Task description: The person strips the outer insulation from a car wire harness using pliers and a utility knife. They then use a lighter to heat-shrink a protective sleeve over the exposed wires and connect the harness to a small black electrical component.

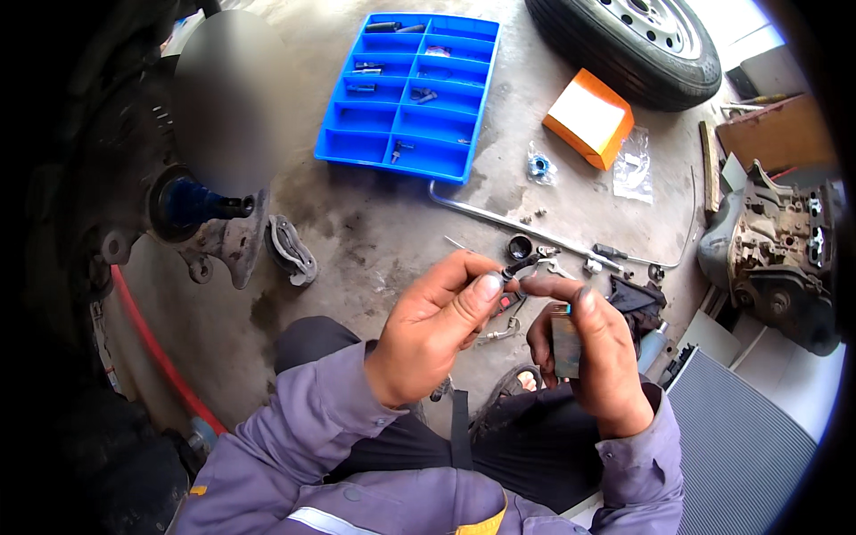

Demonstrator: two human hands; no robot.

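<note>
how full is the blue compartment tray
Partly full: dark metal parts lie in the blue compartment tray, but some of its sections show bare bottoms.

The head view comes from the left one of two fisheye cameras worn side by side, and looks steeply down from above the grip, near enough that the left hand (434,328) and right hand (599,361) show large. It faces forward and down, with the person's sleeves (316,419) and trousers (539,439) nearer the body than the grip, and the blue tray (357,144) and tyre (620,64) beyond it on the floor (357,254), farther off. The wide lens takes in the hub assembly (198,203) left of the grip and the finned panel (744,441) to its right.
</note>
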